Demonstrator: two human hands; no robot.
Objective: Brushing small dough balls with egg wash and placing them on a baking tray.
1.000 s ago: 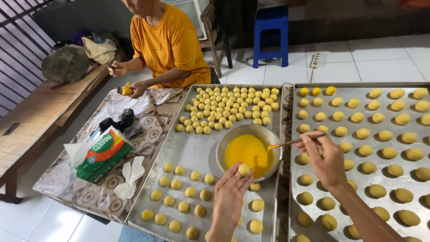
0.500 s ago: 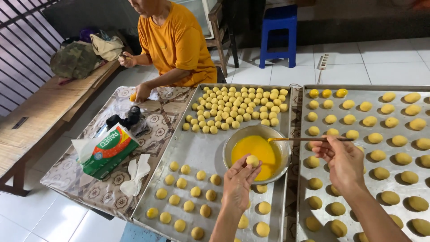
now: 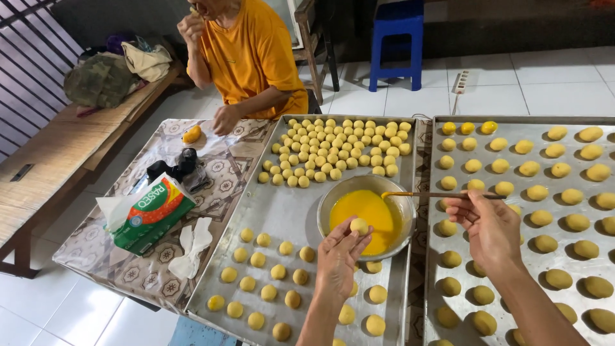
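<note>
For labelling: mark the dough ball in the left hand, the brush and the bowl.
dough ball [image 3: 359,225], head view, its rounded top.
brush [image 3: 442,195], head view, middle of the thin handle.
bowl [image 3: 328,200], head view, left metal rim.

A green, red and white tissue pack [image 3: 148,213] lies on the patterned cloth [image 3: 128,256].

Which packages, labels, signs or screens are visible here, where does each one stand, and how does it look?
Tissue pack: on the patterned cloth, left of the left tray; soft rectangular pack, green and white with a red-orange label, white tissue sticking out at its left end.
No signs or screens are in view.
</note>
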